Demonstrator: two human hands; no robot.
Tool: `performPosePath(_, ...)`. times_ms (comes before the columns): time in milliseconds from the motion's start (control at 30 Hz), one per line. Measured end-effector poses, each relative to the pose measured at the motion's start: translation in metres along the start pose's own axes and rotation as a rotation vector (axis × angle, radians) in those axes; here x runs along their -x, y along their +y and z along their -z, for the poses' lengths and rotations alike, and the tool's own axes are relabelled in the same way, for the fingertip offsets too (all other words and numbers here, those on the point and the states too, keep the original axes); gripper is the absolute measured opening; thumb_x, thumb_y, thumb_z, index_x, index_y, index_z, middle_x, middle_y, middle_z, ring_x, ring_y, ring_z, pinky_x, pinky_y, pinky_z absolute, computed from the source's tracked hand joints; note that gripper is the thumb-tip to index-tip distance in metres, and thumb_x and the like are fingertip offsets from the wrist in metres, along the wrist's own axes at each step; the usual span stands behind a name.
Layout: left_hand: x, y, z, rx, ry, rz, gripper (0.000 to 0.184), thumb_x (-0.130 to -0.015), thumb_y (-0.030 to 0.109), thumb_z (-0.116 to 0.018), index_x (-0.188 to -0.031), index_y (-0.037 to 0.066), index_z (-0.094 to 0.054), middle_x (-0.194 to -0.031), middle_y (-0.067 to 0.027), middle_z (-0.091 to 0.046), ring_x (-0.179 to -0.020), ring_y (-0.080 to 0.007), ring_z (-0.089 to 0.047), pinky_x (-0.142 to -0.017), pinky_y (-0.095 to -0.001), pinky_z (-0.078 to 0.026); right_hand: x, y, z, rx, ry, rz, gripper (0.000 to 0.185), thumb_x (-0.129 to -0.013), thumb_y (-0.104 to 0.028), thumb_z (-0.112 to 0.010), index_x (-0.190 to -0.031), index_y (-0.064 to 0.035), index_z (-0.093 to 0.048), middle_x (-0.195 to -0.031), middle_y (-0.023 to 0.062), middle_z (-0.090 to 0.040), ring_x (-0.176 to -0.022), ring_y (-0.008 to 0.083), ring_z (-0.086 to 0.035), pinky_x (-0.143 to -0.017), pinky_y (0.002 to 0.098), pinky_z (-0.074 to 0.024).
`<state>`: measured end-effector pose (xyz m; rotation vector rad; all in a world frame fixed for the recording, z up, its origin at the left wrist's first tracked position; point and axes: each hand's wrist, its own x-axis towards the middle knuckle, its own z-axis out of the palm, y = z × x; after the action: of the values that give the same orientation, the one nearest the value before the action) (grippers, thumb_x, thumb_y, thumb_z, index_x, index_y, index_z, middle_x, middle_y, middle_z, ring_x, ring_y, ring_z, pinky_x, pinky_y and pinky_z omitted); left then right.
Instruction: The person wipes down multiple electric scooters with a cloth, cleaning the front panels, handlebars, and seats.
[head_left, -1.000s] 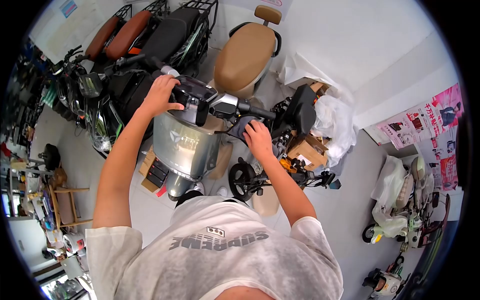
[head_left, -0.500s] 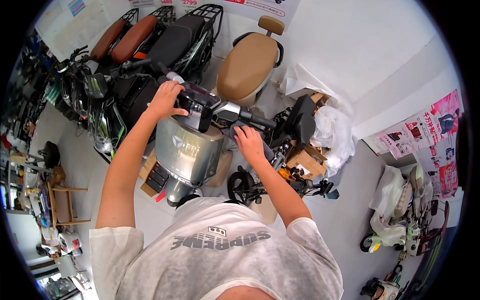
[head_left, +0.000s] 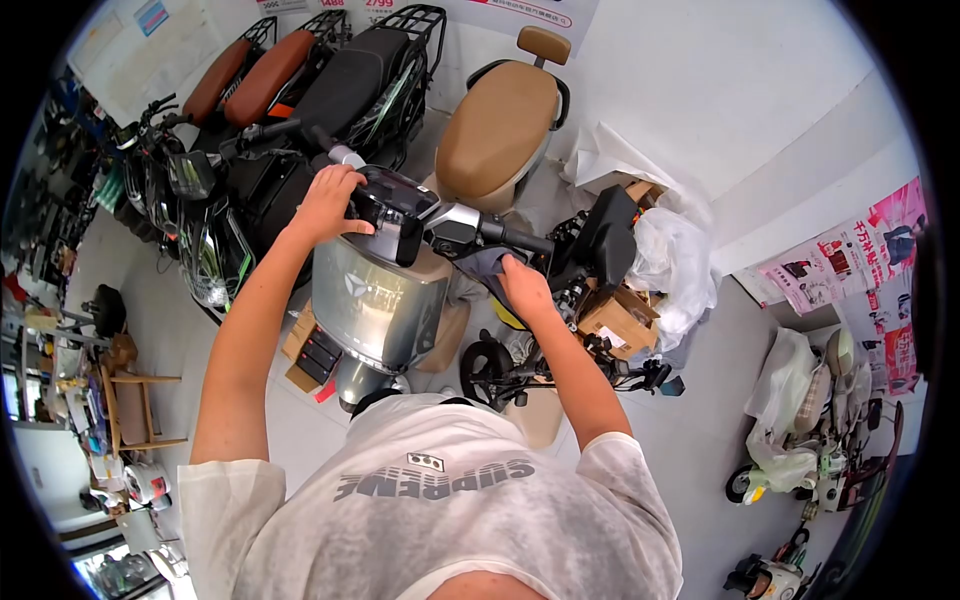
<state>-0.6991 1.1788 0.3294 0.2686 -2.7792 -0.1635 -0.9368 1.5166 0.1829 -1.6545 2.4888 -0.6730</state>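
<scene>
A silver-grey electric scooter (head_left: 375, 310) faces me, its tan seat (head_left: 497, 130) behind the handlebar. My left hand (head_left: 332, 203) grips the left side of the dark headlight housing (head_left: 398, 215), thumb across the front and fingers over the top. Below the black handlebar grip (head_left: 515, 240), my right hand (head_left: 525, 287) is closed on a dark grey cloth (head_left: 484, 265), which hangs bunched to the left of the fingers. Part of the cloth is hidden by the hand.
Several parked bikes (head_left: 350, 85) crowd the left side. To the right are a black-seated bike (head_left: 605, 240), a cardboard box (head_left: 622, 320) and white plastic wrapping (head_left: 670, 265). A wrapped scooter (head_left: 785, 400) stands farther right, near pink posters (head_left: 850, 255).
My right hand has moved slightly right and down, and its fingers have gone from lying over the cloth to gripping it. More cloth shows. My left hand stays on the headlight housing.
</scene>
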Motion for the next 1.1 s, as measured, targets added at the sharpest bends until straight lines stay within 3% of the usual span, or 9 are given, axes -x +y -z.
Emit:
performPosePath(200, 0.001, -0.001, -0.001, -0.012, 0.013, 0.012, 0.084, -0.06, 0.043, -0.093, -0.127, 0.006, -0.057, -0.128, -0.0133, -0.055, -0.128, -0.0372, -0.049, -0.115, -0.0478, -0.035, 0.041, 0.013, 0.003, -0.057, 0.002, -0.173, 0.025, -0.098, -0.022, -0.062, -0.107, -0.003, -0.05, -0.096, 0.0245, -0.066, -0.091, 0.0464, -0.066, -0.076, 0.0542, -0.0519)
performPosePath(333, 0.0, 0.0, -0.001, -0.001, 0.02, 0.003, 0.084, -0.06, 0.041, -0.094, -0.127, 0.006, -0.057, -0.129, -0.0143, -0.055, -0.129, -0.0376, -0.049, -0.115, -0.048, -0.035, 0.069, 0.014, 0.011, -0.056, 0.015, -0.285, 0.026, -0.096, -0.023, -0.066, -0.11, -0.0037, -0.055, -0.098, 0.0223, -0.066, -0.093, 0.0438, -0.065, -0.078, 0.0526, -0.0524)
performPosePath(400, 0.0, 0.001, 0.001, 0.004, -0.007, 0.014, 0.085, -0.06, 0.041, -0.094, -0.127, 0.005, -0.055, -0.131, -0.016, -0.054, -0.13, -0.0389, -0.048, -0.115, -0.0488, -0.035, 0.078, 0.011, 0.019, 0.048, 0.213, -0.149, 0.028, -0.092, -0.023, -0.07, -0.11, -0.0052, -0.06, -0.102, 0.0156, -0.064, -0.096, 0.0376, -0.063, -0.08, 0.0472, -0.0515)
performPosePath(500, -0.001, 0.002, 0.001, -0.003, -0.028, 0.025, 0.086, -0.06, 0.04, -0.094, -0.127, 0.004, -0.055, -0.134, -0.0176, -0.053, -0.131, -0.0398, -0.047, -0.115, -0.0494, -0.035, 0.073, 0.012, 0.041, 0.127, 0.276, -0.117, 0.029, -0.088, -0.022, -0.073, -0.11, -0.0058, -0.064, -0.102, 0.0124, -0.061, -0.097, 0.0337, -0.058, -0.083, 0.0444, -0.0473)
performPosePath(700, -0.001, 0.002, 0.001, -0.015, -0.036, 0.032, 0.086, -0.06, 0.041, -0.094, -0.127, 0.004, -0.055, -0.135, -0.0176, -0.053, -0.131, -0.0399, -0.048, -0.114, -0.0493, -0.035, 0.044, 0.012, 0.101, 0.256, 0.377, -0.054, 0.036, -0.081, -0.023, -0.078, -0.11, -0.0064, -0.064, -0.103, 0.0112, -0.059, -0.097, 0.0318, -0.056, -0.084, 0.0433, -0.0427)
performPosePath(767, 0.0, 0.001, 0.0, -0.008, -0.023, 0.022, 0.087, -0.059, 0.043, -0.094, -0.127, 0.004, -0.055, -0.135, -0.0179, -0.053, -0.13, -0.0403, -0.048, -0.115, -0.0496, -0.035, 0.03, 0.009, 0.118, 0.295, 0.484, 0.058, 0.038, -0.079, -0.022, -0.08, -0.11, -0.0069, -0.064, -0.104, 0.0105, -0.06, -0.098, 0.0312, -0.056, -0.085, 0.0434, -0.0424)
performPosePath(1100, 0.001, -0.002, -0.003, -0.008, 0.01, 0.008, 0.089, -0.06, 0.046, -0.092, -0.128, 0.004, -0.054, -0.134, -0.0185, -0.053, -0.131, -0.0414, -0.047, -0.115, -0.0505, -0.034, -0.004, 0.034, 0.067, 0.344, 0.312, 0.071, 0.056, -0.077, -0.028, -0.082, -0.123, -0.0078, -0.059, -0.123, 0.0123, -0.055, -0.11, 0.0313, -0.054, -0.095, 0.0445, -0.0399)
